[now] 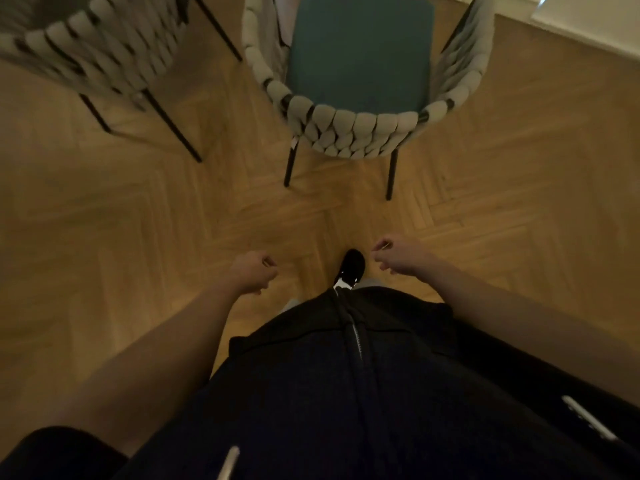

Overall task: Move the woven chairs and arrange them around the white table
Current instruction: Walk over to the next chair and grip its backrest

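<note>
A woven chair point(360, 133) with a grey rope back, teal seat and thin black legs stands straight ahead, its back toward me. A second woven chair point(104, 50) stands at the upper left, only partly in view. My left hand point(251, 271) and my right hand point(393, 254) hang in front of my body, well short of the near chair. Both have loosely curled fingers and hold nothing. The white table is not in view.
Herringbone wooden floor point(138, 220) lies all around. A white skirting and wall edge point(571, 32) runs along the upper right. My black shoe point(351, 268) steps forward between my hands, and my dark jacket fills the lower frame.
</note>
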Available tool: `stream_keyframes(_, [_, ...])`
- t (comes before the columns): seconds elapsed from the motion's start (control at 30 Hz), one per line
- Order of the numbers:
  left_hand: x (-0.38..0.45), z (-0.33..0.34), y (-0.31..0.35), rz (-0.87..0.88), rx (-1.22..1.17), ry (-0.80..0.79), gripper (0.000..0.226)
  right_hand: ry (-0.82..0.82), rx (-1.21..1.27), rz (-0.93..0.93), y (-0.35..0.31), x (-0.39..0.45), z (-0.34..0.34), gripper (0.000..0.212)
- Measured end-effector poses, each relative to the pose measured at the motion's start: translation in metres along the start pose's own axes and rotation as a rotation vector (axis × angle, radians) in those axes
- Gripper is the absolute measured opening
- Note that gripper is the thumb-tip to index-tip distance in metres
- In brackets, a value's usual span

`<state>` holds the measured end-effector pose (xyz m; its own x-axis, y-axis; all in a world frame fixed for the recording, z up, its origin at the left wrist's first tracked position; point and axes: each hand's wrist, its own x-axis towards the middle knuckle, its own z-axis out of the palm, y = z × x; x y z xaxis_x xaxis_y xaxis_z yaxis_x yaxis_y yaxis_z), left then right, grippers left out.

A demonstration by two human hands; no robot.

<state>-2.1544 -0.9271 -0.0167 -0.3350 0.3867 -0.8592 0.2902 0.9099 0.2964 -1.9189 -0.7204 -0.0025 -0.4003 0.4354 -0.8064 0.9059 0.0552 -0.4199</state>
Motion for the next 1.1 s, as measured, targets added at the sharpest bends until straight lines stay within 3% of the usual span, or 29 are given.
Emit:
stream_keyframes(0.17, [0.038, -0.046, 0.08, 0.092, 0.103, 0.026, 0.021, 0.034, -0.058, -0.005, -0.018, 0.041, -0.063, 0.007])
stream_keyframes(0.33, [0.071, -0.09, 0.153, 0.226, 0.248, 0.154, 0.021, 0.089, -0.035, 0.0, -0.041, 0.071, -0.12, 0.011])
stream_keyframes(0.53, [0.123, -0.148, 0.216, 0.41, 0.278, 0.268, 0.003, 0.174, 0.017, -0.051, -0.074, 0.117, -0.173, 0.004])
stream_keyframes(0.67, [0.162, -0.181, 0.247, 0.524, 0.463, 0.32, 0.011, 0.265, -0.095, -0.105, -0.101, 0.146, -0.206, 0.01])
stream_keyframes(0.77, [0.183, -0.2, 0.263, 0.47, 0.807, 0.172, 0.046, 0.234, -0.197, -0.106, -0.117, 0.17, -0.223, 0.026])
stream_keyframes(0.87, [0.2, -0.211, 0.268, 0.377, 1.007, -0.003, 0.074, 0.084, -0.395, -0.07, -0.126, 0.187, -0.231, 0.046])
stream_keyframes(0.97, [0.219, -0.215, 0.265, 0.353, 1.154, -0.121, 0.085, -0.054, -0.709, -0.062, -0.126, 0.194, -0.236, 0.067])
stream_keyframes(1.1, [0.231, -0.215, 0.263, 0.374, 1.268, -0.156, 0.082, -0.163, -0.973, -0.089, -0.108, 0.211, -0.235, 0.069])
